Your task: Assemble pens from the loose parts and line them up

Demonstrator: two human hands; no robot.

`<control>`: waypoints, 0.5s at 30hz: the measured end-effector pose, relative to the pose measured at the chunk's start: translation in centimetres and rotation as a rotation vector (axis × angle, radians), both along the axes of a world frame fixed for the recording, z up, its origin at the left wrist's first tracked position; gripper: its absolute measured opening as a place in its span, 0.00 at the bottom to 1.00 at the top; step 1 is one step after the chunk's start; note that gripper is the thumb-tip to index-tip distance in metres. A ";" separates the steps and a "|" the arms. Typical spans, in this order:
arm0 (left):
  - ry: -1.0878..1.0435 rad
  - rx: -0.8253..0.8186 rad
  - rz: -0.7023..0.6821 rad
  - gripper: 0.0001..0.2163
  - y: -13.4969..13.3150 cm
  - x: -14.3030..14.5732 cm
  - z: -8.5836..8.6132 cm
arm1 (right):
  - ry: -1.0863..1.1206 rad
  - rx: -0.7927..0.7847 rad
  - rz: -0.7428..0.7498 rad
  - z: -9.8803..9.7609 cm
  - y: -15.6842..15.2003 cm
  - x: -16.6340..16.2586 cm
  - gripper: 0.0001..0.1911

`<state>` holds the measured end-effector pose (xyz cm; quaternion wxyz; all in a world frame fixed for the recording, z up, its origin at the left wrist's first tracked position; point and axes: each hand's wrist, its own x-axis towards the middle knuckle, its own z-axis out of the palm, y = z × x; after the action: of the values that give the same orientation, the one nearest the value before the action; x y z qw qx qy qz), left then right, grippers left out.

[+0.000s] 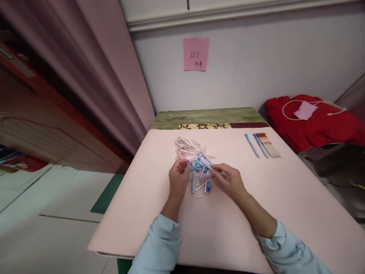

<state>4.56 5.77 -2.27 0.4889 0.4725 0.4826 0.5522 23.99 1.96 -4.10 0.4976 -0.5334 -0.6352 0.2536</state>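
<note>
Grey-white floor tiles (57, 232) and a mauve curtain (94, 57) fill the left side, next to a table with a pale pink cover (134, 217). Over its middle, the left hand (178, 179) pinches a small blue pen piece (189, 163) between thumb and fingers. Just beyond and between the hands lies a loose heap of pen parts: white refills (186, 153), pinkish clear pieces at the far left, blue barrels nearer. On the wall behind hangs a pink sticky note (196, 54). The right hand (231, 182) grips a pale blue pen barrel (205, 164) at its lower end, tilted up toward the left hand. Farther right, a turquoise-topped pen (252, 145), a blue pen (261, 145) and several brown-topped pens (268, 145) lie side by side, near a red cloth (278, 123) beyond the table.
</note>
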 end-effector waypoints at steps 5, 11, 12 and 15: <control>-0.271 -0.116 0.013 0.13 0.0 0.0 0.4 | -0.088 -0.006 0.037 0.2 -0.2 0.0 0.10; -0.296 -0.130 -0.002 0.14 -0.1 -0.1 0.3 | -0.116 0.005 0.045 -0.1 -0.2 0.2 0.10; -0.297 -0.134 0.004 0.14 -0.1 0.0 0.3 | -0.119 0.005 0.044 -0.1 -0.2 0.2 0.10; -0.296 -0.138 0.004 0.14 -0.1 0.0 0.3 | -0.127 0.007 0.052 -0.1 -0.1 0.2 0.09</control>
<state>4.53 5.65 -1.93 0.5850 0.3502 0.4430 0.5822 24.23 1.81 -4.15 0.4513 -0.5302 -0.6800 0.2298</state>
